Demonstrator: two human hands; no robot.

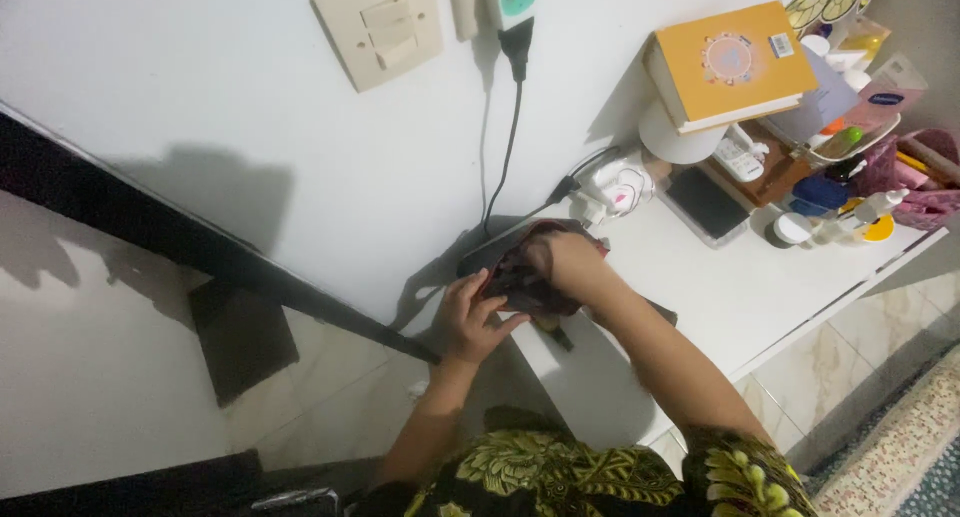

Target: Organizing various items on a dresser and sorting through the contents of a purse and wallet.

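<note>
Both hands grasp a dark cloth [520,277] at the edge of a white table [720,297]. The left hand [468,322] pinches its near side; the right hand [565,262] clutches the top.

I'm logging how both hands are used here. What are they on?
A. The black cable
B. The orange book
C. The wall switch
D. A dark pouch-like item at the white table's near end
D: the left hand and the right hand both grip the dark pouch-like item over the white table, away from the orange book.
</note>
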